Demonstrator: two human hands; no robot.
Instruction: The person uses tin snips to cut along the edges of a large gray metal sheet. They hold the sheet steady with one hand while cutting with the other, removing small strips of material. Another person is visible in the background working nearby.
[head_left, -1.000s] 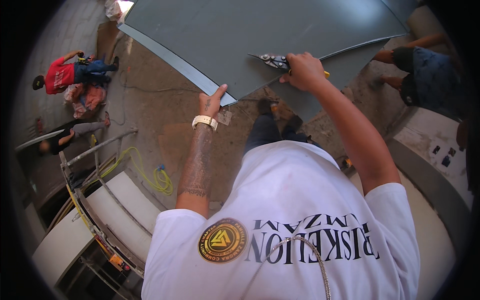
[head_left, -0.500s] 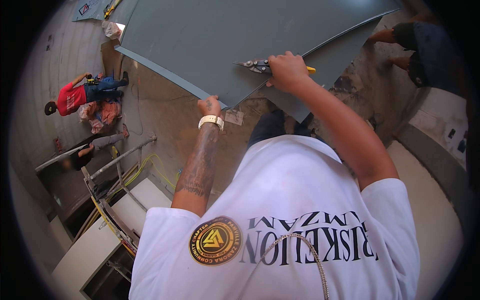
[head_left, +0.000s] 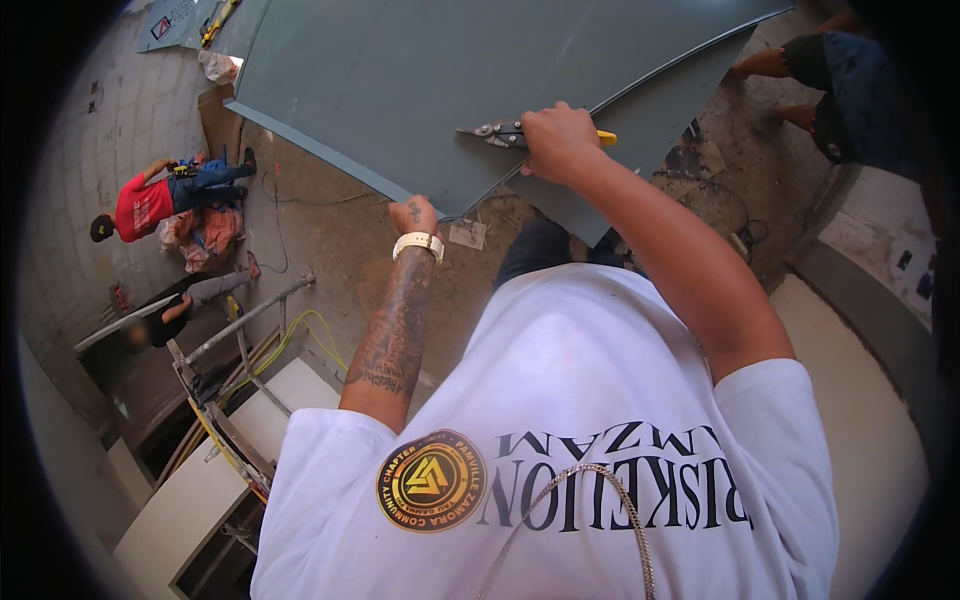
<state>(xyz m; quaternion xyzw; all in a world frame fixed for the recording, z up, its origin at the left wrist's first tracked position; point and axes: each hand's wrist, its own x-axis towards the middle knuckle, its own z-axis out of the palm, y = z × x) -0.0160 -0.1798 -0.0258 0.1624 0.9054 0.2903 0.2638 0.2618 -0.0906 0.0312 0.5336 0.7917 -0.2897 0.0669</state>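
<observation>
Across the top centre of the frame spreads a big grey sheet-metal panel [head_left: 390, 85], its near corner just above the middle. The left hand [head_left: 413, 213] has its grip closed on the folded edge [head_left: 315, 149] beside that corner. The right hand's [head_left: 562, 142] grip wraps yellow-handled aviation snips [head_left: 507, 134] over the panel, tip pointing left.

Both hands [head_left: 413, 212] [head_left: 560, 143] are curled closed, arms [head_left: 685, 240] stretched forward
</observation>
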